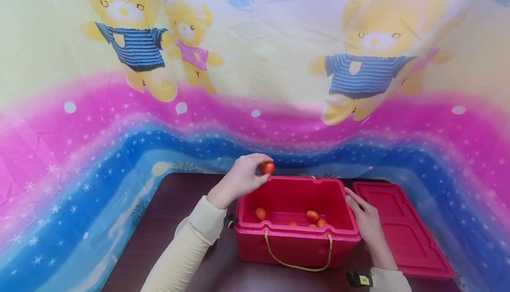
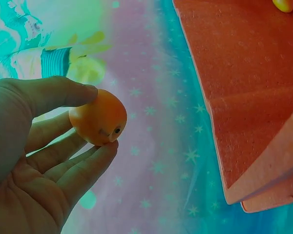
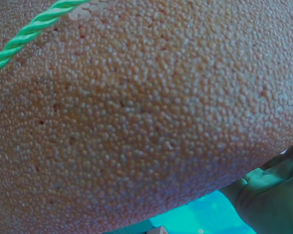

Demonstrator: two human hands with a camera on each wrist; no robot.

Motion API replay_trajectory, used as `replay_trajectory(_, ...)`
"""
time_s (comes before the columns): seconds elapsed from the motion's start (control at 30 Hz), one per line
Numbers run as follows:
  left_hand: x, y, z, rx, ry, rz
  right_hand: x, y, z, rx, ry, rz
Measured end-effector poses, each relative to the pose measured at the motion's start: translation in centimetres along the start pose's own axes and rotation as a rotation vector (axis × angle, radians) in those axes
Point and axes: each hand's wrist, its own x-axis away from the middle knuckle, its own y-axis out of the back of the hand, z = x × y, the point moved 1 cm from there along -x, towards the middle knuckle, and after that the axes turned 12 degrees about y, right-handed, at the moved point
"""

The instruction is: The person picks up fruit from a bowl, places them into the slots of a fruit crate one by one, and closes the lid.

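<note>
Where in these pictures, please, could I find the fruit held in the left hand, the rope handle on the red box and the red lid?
Fruit (image 2: 98, 118): left wrist view, middle of its rounded side.
Rope handle (image 1: 299, 267): head view, low on its hanging loop.
Red lid (image 1: 404, 227): head view, its upper face.

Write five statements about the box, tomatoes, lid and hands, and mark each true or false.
1. The left hand holds a tomato. True.
2. The right hand is at the right end of the box. True.
3. The lid is on the box. False: the lid lies on the table, to the right of the box.
4. The inside of the box holds nothing. False: several tomatoes lie in it.
5. A cord handle hangs on the near side of the box. True.
</note>
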Motion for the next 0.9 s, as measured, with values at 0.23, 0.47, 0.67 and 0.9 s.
replay_trajectory(0.23, -0.1, -0.6, -0.3, -0.033, -0.001, 0.043, 0.0, 0.0, 0.2, -0.001, -0.007, -0.002)
replay_trajectory(0.47, -0.4, -1.1, -0.7, -0.055, -0.043, 0.048, 0.1, 0.0, 0.2, 0.004, -0.01, 0.002)
replay_trajectory(0.67, -0.4, -1.5, -0.9, -0.091, -0.044, 0.07, 0.1, 0.0, 0.1, 0.018, -0.006, 0.001)
replay_trajectory(0.9, -0.6, -2.0, -1.0, -0.098, -0.051, 0.091, 0.1, 0.0, 0.2, 0.014, -0.005, 0.004)
